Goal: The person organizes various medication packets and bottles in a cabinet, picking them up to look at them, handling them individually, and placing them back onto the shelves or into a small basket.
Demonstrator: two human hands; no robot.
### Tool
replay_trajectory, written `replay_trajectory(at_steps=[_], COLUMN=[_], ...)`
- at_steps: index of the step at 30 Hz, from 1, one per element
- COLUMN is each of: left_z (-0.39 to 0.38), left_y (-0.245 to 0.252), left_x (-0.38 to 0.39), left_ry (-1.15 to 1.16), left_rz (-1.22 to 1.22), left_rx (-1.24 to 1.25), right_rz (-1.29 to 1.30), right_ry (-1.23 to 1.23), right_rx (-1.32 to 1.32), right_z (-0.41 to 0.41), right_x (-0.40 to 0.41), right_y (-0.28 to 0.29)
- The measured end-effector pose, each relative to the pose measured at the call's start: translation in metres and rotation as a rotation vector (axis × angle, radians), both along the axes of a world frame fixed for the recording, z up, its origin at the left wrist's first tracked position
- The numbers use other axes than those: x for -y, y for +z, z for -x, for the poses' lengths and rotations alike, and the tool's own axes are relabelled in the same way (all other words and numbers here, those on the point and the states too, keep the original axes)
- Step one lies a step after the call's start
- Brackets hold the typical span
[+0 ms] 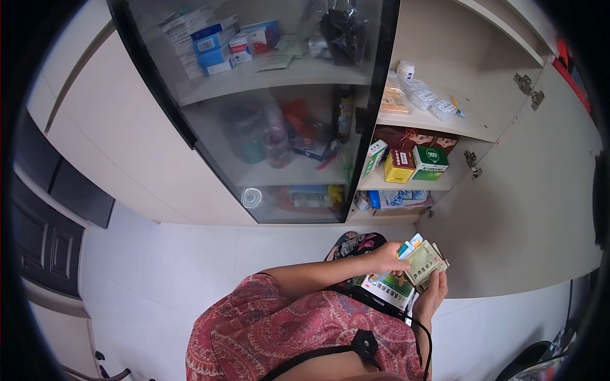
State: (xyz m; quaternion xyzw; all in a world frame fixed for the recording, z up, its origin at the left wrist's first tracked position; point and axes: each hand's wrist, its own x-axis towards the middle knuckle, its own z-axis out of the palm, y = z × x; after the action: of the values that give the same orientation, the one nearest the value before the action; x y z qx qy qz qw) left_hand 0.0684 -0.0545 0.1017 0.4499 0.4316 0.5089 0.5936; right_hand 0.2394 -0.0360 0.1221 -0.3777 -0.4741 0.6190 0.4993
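Both hands meet in front of my lap, at the lower right of the view. My left hand [388,258] grips small blue-and-white packets [409,246] and touches the left edge of a stack of pale green medicine sachets [423,262]. From the right, my right hand [431,291] holds the same stack, fingers along its lower edge. Beneath the hands a green-and-white medicine box [390,291] lies near my lap, its face partly covered. The lower sachets in the stack are largely hidden.
Before me stands a cabinet; its right door [524,200] is open. Shelves hold a yellow-and-brown box [399,165], a green-and-white box [430,163], a white bottle [405,70] and clear plastic containers [423,99]. Behind a dark-framed glass door [281,138] are blue medicine boxes [213,51]. A black cable hangs beside my right arm.
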Motion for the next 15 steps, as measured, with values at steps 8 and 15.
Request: replay_trajectory(at_steps=[8, 15], left_z=[0.0, -0.002], left_y=[-0.002, 0.005], left_x=[-0.001, 0.001], left_ry=[0.008, 0.038], left_rz=[0.033, 0.012], left_rx=[0.032, -0.006], right_rz=[-0.062, -0.145], right_ry=[0.033, 0.021], right_rx=[0.039, 0.105], right_z=[0.008, 0.016], right_x=[-0.005, -0.005], right_y=[-0.001, -0.001])
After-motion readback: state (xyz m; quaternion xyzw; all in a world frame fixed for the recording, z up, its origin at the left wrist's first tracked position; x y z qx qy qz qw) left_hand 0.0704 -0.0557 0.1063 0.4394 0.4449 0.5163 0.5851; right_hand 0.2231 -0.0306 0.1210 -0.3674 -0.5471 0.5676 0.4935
